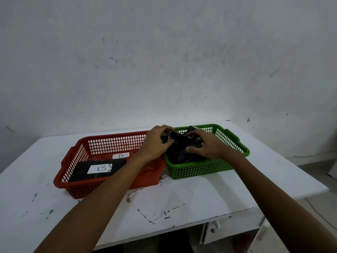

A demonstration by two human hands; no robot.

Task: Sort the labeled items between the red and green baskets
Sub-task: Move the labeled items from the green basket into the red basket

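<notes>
A red basket (116, 138) stands on the left of the white table, a green basket (226, 137) touching it on the right. In the red basket lies a flat black item with a white "B" label (99, 168), and behind it a second white "B" label (120, 155). The green basket holds a heap of black items (179, 156). Over that heap, my left hand (155, 143) and my right hand (206, 145) both grip one black item (177, 137), one at each end. Its label is hidden.
The white table (164, 203) carries scuff marks and a faint drawn square in front of the baskets. A grey-white wall rises right behind the baskets. The table's right edge drops to the floor, and a drawer with a knob (213, 230) sits below the front edge.
</notes>
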